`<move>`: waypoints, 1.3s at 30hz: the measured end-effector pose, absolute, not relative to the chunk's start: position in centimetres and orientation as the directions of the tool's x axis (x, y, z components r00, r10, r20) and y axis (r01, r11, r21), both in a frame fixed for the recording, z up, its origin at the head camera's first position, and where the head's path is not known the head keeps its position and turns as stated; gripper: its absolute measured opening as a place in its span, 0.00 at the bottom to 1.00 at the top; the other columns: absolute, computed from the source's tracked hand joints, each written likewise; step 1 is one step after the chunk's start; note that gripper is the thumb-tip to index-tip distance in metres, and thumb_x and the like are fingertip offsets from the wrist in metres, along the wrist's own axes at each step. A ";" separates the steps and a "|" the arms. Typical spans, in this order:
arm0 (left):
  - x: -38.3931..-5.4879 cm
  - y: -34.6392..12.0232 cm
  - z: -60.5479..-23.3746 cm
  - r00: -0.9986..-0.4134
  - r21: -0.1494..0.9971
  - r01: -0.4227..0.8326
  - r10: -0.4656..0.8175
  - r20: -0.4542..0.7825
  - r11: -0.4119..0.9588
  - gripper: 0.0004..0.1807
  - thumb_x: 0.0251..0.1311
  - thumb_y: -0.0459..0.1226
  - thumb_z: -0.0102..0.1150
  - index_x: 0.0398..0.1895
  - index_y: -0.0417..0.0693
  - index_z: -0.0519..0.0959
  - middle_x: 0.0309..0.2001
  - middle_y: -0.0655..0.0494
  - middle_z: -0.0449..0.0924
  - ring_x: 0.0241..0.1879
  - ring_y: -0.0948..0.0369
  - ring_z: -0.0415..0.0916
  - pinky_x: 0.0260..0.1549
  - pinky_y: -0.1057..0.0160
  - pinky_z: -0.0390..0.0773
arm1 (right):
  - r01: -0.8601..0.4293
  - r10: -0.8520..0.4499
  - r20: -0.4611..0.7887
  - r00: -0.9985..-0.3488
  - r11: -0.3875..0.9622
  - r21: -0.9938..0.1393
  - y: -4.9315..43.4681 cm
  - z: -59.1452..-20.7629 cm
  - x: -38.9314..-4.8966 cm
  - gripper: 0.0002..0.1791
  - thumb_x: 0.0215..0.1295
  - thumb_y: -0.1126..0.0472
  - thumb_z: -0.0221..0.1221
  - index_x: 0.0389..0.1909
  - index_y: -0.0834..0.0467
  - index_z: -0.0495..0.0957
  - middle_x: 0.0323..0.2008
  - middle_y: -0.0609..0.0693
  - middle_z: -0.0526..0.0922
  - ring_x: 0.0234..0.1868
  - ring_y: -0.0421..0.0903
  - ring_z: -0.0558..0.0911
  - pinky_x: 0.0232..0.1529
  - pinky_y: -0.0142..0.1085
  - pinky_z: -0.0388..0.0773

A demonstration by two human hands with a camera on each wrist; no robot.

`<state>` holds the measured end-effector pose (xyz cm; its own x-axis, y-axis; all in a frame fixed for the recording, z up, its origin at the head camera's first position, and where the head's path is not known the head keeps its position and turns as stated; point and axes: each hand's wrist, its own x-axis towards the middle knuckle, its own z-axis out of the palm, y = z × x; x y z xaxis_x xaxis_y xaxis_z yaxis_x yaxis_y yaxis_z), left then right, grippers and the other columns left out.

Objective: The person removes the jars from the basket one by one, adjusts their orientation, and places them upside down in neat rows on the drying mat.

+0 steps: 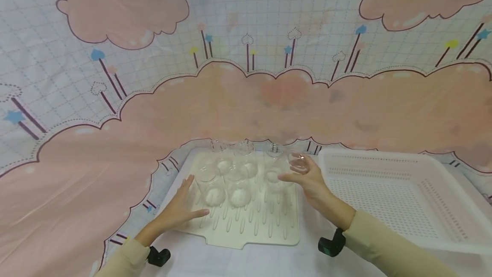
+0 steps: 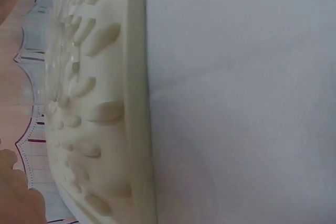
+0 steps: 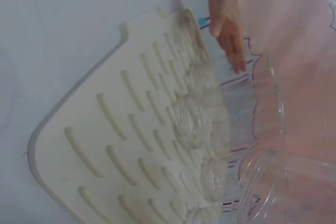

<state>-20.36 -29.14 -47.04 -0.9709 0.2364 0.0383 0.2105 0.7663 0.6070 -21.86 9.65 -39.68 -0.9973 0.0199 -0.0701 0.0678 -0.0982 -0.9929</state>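
Several clear drinking glasses (image 1: 236, 175) stand in rows on a cream ridged drying mat (image 1: 273, 230). My left hand (image 1: 180, 208) is beside the front left glass (image 1: 207, 176), thumb and fingers spread over the mat's left side. In the right wrist view the same left hand (image 3: 228, 30) appears at the top with its fingers straight. At the mat's right side my right hand (image 1: 309, 178) holds a clear glass by its side, fingers round the far side and thumb nearer me. This glass (image 3: 294, 192) looms large at the lower right of the right wrist view.
A white perforated plastic basket (image 1: 384, 245) stands to the right, close to my right forearm. White cloth (image 1: 223, 262) covers the table under the mat. Behind everything hangs a printed curtain (image 1: 238, 106) with clouds.
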 end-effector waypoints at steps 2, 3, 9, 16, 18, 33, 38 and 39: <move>-20.5 -29.2 -47.3 -0.968 0.593 0.219 0.247 0.035 0.775 0.67 0.49 0.56 0.74 0.79 0.38 0.40 0.78 0.35 0.37 0.75 0.35 0.31 0.68 0.30 0.40 | 0.067 0.022 -0.069 -0.997 -0.082 -0.994 9.5 -39.8 -22.0 0.44 0.48 0.76 0.70 0.68 0.61 0.65 0.60 0.62 0.70 0.63 0.59 0.70 0.63 0.50 0.68; -20.6 -29.2 -47.4 -0.967 0.588 0.224 0.254 0.033 0.777 0.66 0.50 0.56 0.74 0.79 0.36 0.40 0.78 0.35 0.37 0.75 0.35 0.31 0.68 0.31 0.39 | 0.070 0.026 -0.072 -0.997 -0.075 -0.995 9.5 -39.8 -22.1 0.44 0.47 0.76 0.71 0.68 0.61 0.65 0.60 0.62 0.70 0.62 0.58 0.70 0.62 0.49 0.69; -21.0 -29.7 -48.1 -0.959 0.538 0.224 0.282 -0.027 0.812 0.67 0.51 0.59 0.71 0.78 0.32 0.41 0.77 0.31 0.36 0.75 0.35 0.29 0.70 0.34 0.34 | 0.095 0.038 -0.096 -0.995 -0.020 -0.995 9.0 -40.0 -22.3 0.45 0.45 0.75 0.73 0.67 0.60 0.67 0.60 0.63 0.72 0.61 0.60 0.71 0.60 0.50 0.72; -21.0 -30.1 -49.2 -0.953 0.521 0.190 0.283 -0.105 0.832 0.67 0.51 0.62 0.68 0.78 0.31 0.41 0.77 0.30 0.33 0.75 0.36 0.28 0.70 0.36 0.33 | 0.119 0.006 -0.119 -0.993 -0.007 -0.993 8.5 -40.6 -22.4 0.46 0.44 0.76 0.73 0.68 0.60 0.65 0.62 0.64 0.70 0.63 0.62 0.68 0.61 0.53 0.71; -21.0 -30.2 -49.5 -0.949 0.490 0.210 0.296 -0.104 0.846 0.67 0.51 0.63 0.67 0.77 0.30 0.42 0.77 0.30 0.34 0.75 0.36 0.29 0.70 0.35 0.34 | 0.122 0.002 -0.122 -0.993 0.004 -0.993 8.4 -40.8 -22.5 0.47 0.44 0.77 0.73 0.68 0.61 0.65 0.62 0.64 0.69 0.63 0.62 0.69 0.61 0.53 0.71; -20.8 -30.1 -49.4 -0.936 0.406 0.270 0.338 -0.104 0.873 0.66 0.52 0.65 0.65 0.75 0.25 0.46 0.75 0.26 0.36 0.75 0.34 0.34 0.70 0.35 0.38 | 0.112 -0.035 -0.116 -0.993 0.093 -0.989 7.2 -42.3 -23.3 0.48 0.37 0.81 0.72 0.66 0.61 0.68 0.61 0.65 0.72 0.62 0.64 0.70 0.59 0.53 0.73; -20.7 -30.0 -49.1 -0.934 0.412 0.270 0.342 -0.109 0.870 0.65 0.52 0.64 0.66 0.75 0.25 0.47 0.75 0.25 0.37 0.75 0.34 0.35 0.70 0.35 0.39 | 0.122 -0.021 -0.125 -0.992 0.115 -0.986 6.9 -42.9 -23.5 0.48 0.35 0.83 0.72 0.64 0.62 0.69 0.60 0.65 0.72 0.60 0.65 0.71 0.57 0.54 0.75; -20.7 -29.9 -49.1 -0.933 0.416 0.274 0.345 -0.105 0.867 0.65 0.52 0.64 0.66 0.75 0.24 0.47 0.75 0.25 0.37 0.74 0.33 0.35 0.70 0.34 0.40 | 0.118 -0.024 -0.122 -0.992 0.119 -0.986 6.8 -43.0 -23.5 0.48 0.34 0.83 0.72 0.64 0.63 0.69 0.60 0.66 0.72 0.60 0.65 0.71 0.56 0.54 0.75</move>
